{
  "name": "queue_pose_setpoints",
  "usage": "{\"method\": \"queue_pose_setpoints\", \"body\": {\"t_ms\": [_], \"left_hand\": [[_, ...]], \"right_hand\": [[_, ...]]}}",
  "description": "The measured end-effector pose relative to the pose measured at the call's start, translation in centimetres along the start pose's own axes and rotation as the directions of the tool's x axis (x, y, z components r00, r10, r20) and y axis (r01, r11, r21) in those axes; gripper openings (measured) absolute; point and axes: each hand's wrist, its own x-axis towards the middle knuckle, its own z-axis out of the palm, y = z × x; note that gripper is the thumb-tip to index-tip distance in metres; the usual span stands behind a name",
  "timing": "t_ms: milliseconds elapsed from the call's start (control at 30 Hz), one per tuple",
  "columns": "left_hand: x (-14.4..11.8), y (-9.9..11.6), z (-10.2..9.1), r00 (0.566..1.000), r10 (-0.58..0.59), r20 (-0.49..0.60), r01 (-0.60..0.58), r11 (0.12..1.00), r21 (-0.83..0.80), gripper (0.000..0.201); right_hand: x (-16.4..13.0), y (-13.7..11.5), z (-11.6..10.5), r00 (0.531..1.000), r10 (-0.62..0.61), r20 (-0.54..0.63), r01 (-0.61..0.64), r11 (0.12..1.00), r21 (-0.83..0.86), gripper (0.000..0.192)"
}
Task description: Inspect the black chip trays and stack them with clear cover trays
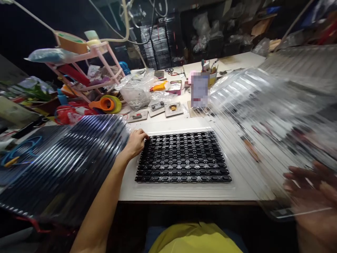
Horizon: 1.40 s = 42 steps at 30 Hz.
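A black tray (183, 157) of small dark parts lies flat on the white table (184, 191) in front of me. My left hand (136, 141) rests on the tray's upper left corner, fingers curled against its edge. My right hand (312, 191) is at the lower right, blurred by motion, gripping the near edge of a clear ribbed plastic tray (265, 116) held tilted above the table's right side. A tall stack of dark trays under clear plastic (65, 165) stands to the left of my left arm.
Small wooden blocks with parts (164, 109), plastic bags (135, 93), a pink rack (92, 66) with tape rolls, an orange tape dispenser (105, 104) and a cup of pens (210, 72) crowd the far side. Stacks of black trays (160, 44) stand at the back.
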Motion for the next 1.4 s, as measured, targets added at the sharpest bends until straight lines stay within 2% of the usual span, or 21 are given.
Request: {"method": "queue_pose_setpoints", "body": {"t_ms": [67,167,333,433,500,633,767,833,1000,1100,1233,1300,1400], "left_hand": [[-0.2,0.1,0.0,1.0,-0.001,-0.021,0.0,1.0,-0.021,0.032],[-0.7,0.3,-0.2,0.999,-0.015,-0.051,0.012,0.998,-0.06,0.029],[-3.0,0.4,-0.4,0.964,-0.222,-0.145,0.183,0.953,-0.241,0.017],[-5.5,0.7,-0.5,0.938,-0.311,-0.15,0.249,0.911,-0.328,0.025],[-7.3,1.3,-0.5,0.915,-0.383,-0.128,0.292,0.845,-0.448,0.03],[-10.2,3.1,-0.5,0.862,-0.508,-0.01,0.364,0.632,-0.684,0.036],[-11.7,4.0,-0.3,0.867,-0.496,0.046,0.368,0.575,-0.731,0.041],[-12.2,4.1,-0.2,0.864,-0.499,0.069,0.367,0.53,-0.765,0.042],[-12.9,3.8,0.2,0.841,-0.526,0.127,0.328,0.309,-0.893,0.043],[-13.3,3.6,0.2,0.833,-0.532,0.151,0.283,0.175,-0.943,0.044],[-13.8,3.3,0.1,0.837,-0.525,0.156,0.218,0.059,-0.974,0.051],[-14.0,3.3,0.1,0.84,-0.522,0.149,0.214,0.066,-0.975,0.052],[-14.3,3.3,0.2,0.854,-0.508,0.112,0.251,0.213,-0.944,0.045]], "right_hand": [[-0.3,-1.1,0.8,0.993,0.052,-0.103,-0.039,0.992,0.124,0.033],[-0.3,-1.8,1.0,0.987,0.025,-0.16,0.004,0.984,0.179,0.035],[0.0,-1.4,0.1,0.985,-0.054,-0.161,0.085,0.977,0.194,0.039],[0.1,-1.2,-0.3,0.984,-0.087,-0.156,0.115,0.976,0.187,0.039],[0.2,-1.0,-0.3,0.983,-0.104,-0.152,0.131,0.975,0.18,0.039],[0.3,-0.8,-0.2,0.983,-0.112,-0.144,0.137,0.975,0.175,0.039],[0.4,-1.2,0.0,0.988,-0.103,-0.116,0.122,0.978,0.169,0.04],[0.6,-1.6,0.3,0.995,-0.075,-0.06,0.084,0.982,0.171,0.041],[2.2,-2.1,2.6,0.995,0.055,0.083,-0.071,0.975,0.209,0.042],[2.7,-1.7,5.1,0.958,0.145,0.247,-0.189,0.968,0.165,0.045],[2.0,-1.5,8.7,0.854,0.233,0.465,-0.286,0.957,0.046,0.056],[1.4,-1.4,10.2,0.795,0.27,0.544,-0.313,0.95,-0.014,0.066],[1.2,-1.0,11.8,0.753,0.373,0.542,-0.376,0.92,-0.111,0.073]]}}
